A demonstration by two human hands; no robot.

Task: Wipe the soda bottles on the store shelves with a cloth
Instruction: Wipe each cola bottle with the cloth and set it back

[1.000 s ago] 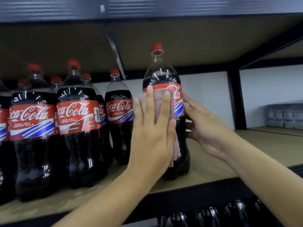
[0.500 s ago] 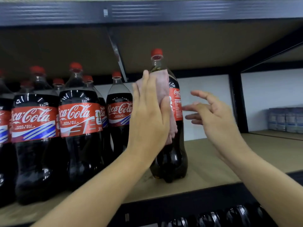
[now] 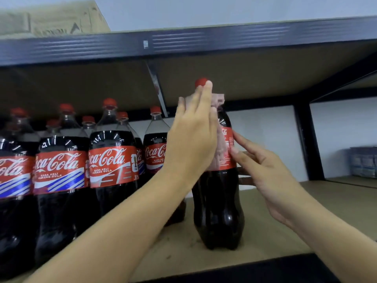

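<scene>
A tan shelf (image 3: 265,231) carries upright Coca-Cola bottles (image 3: 61,180) clustered left of one lone Coca-Cola bottle (image 3: 219,211); blue packs (image 3: 363,162) far right.

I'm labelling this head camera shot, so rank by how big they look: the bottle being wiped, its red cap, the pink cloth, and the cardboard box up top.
1. Bottle being wiped
2. Cardboard box, cut off by the frame and farther away, so unsure
3. Pink cloth, mostly hidden behind the left hand
4. Red cap
</scene>
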